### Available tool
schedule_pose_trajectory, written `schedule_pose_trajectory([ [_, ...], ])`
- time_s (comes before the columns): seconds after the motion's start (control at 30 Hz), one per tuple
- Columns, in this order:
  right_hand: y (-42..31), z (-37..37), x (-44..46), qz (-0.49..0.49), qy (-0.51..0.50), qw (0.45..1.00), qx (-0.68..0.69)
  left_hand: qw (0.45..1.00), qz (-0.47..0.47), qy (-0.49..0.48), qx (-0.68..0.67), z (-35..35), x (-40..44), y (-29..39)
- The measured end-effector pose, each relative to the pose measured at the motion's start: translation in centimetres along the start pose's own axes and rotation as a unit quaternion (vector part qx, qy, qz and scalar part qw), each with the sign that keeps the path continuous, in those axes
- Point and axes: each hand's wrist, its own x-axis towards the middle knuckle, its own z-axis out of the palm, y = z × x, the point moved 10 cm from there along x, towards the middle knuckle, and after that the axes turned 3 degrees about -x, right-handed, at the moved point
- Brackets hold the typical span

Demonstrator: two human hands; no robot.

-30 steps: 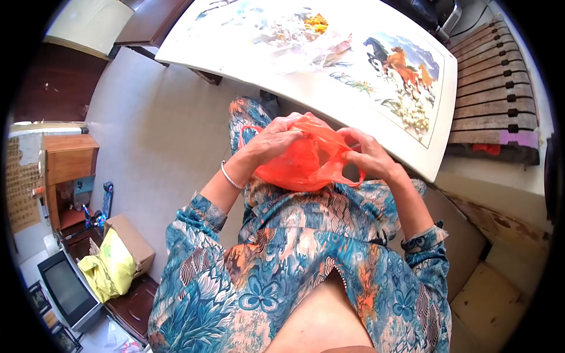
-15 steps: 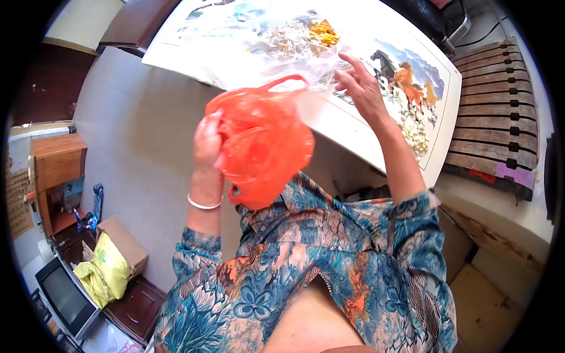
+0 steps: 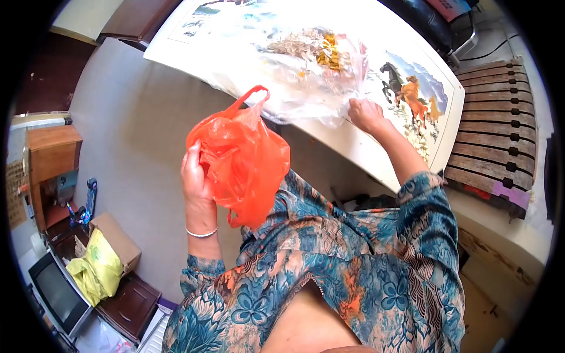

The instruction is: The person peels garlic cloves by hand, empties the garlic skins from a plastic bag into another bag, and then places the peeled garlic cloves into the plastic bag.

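Note:
My left hand (image 3: 196, 173) grips a crumpled red plastic bag (image 3: 250, 162) by its side, held up in front of the table edge with one handle loop sticking up. At the table's near edge, my right hand (image 3: 368, 115) is closed on the corner of a clear plastic bag (image 3: 294, 91). That clear bag lies spread on the table. Pale dried shreds (image 3: 297, 46) and orange-yellow pieces (image 3: 328, 53) show at its far side; whether they lie inside or under it I cannot tell.
The white table (image 3: 359, 150) carries a printed picture of horses (image 3: 406, 88), with pale pieces (image 3: 416, 141) heaped near its right edge. To the right stands a slatted wooden bench (image 3: 491, 123). A cardboard box (image 3: 118, 238), yellow bag (image 3: 97, 267) and television (image 3: 59, 288) are at lower left.
My right hand has gone from spread fingers above the table to a closed grip on the clear bag, pulling it toward the near edge. The red bag has shifted slightly left and down.

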Motion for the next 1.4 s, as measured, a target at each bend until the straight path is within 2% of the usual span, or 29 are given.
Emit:
schedule_pose_trajectory([
  [0.07,0.5,0.1,-2.7,-0.027,0.027,0.999,0.001,1.0,0.0,-0.01,-0.011,0.6,1.0,-0.1],
  [0.27,2.1,1.5,-9.9,-0.039,-0.023,0.999,-0.029,0.995,-0.031,-0.087,-0.039,6.0,3.5,-2.4],
  [0.37,2.4,2.0,-11.8,-0.106,-0.092,0.988,0.06,0.995,-0.027,-0.096,-0.023,8.1,5.0,-3.8],
  [0.4,1.7,0.5,-12.8,-0.049,-0.161,0.971,0.172,0.995,-0.019,-0.096,-0.013,9.2,5.3,-4.0],
  [0.5,1.7,-4.7,-11.3,-0.023,-0.076,0.941,0.328,0.994,-0.011,-0.108,-0.011,10.8,6.8,-4.9],
  [0.57,-0.1,-9.8,-9.7,-0.059,0.059,0.942,0.324,0.993,-0.004,-0.117,-0.005,11.5,7.4,-5.5],
  [0.63,-3.3,-10.9,-6.9,-0.155,0.125,0.926,0.32,0.993,-0.007,-0.119,0.002,11.7,8.0,-6.1],
  [0.7,-5.5,-10.0,-3.2,-0.185,0.14,0.965,0.124,0.993,-0.006,-0.112,0.021,12.0,8.0,-6.2],
  [0.8,-3.7,-4.3,6.6,-0.118,0.006,0.991,0.058,0.992,-0.015,-0.114,0.051,11.3,8.4,-6.1],
  [0.9,-4.7,-8.3,6.8,-0.173,0.087,0.98,0.056,0.99,-0.024,-0.119,0.073,11.4,8.0,-6.3],
  [0.97,-3.0,-10.9,10.8,-0.149,0.207,0.952,0.17,0.989,-0.022,-0.12,0.087,11.4,8.2,-6.3],
  [1.03,-1.8,-17.7,9.9,-0.147,0.332,0.918,0.158,0.987,-0.025,-0.123,0.103,11.5,8.2,-6.6],
  [1.1,0.1,-19.9,7.4,-0.135,0.489,0.847,0.162,0.988,-0.03,-0.122,0.087,12.4,8.2,-6.7],
  [1.13,-0.8,-19.3,7.1,-0.165,0.294,0.888,0.314,0.989,-0.023,-0.12,0.085,12.5,8.5,-6.7],
  [1.17,-1.1,-19.1,5.9,-0.201,0.321,0.894,0.24,0.989,-0.015,-0.119,0.083,12.6,8.8,-6.6],
  [1.23,-1.3,-18.6,2.3,-0.197,0.273,0.888,0.313,0.993,-0.016,-0.11,0.04,13.2,9.1,-6.3],
  [1.3,-2.4,-17.2,-1.9,-0.132,0.247,0.868,0.411,0.995,-0.004,-0.103,0.012,13.6,9.4,-6.0],
  [1.37,-2.9,-14.8,-5.0,-0.102,0.254,0.853,0.445,0.995,0.023,-0.094,0.004,13.5,9.4,-5.6],
  [1.4,-3.2,-13.6,-5.1,-0.108,0.278,0.857,0.42,0.995,0.022,-0.099,-0.012,13.8,9.3,-5.7],
])
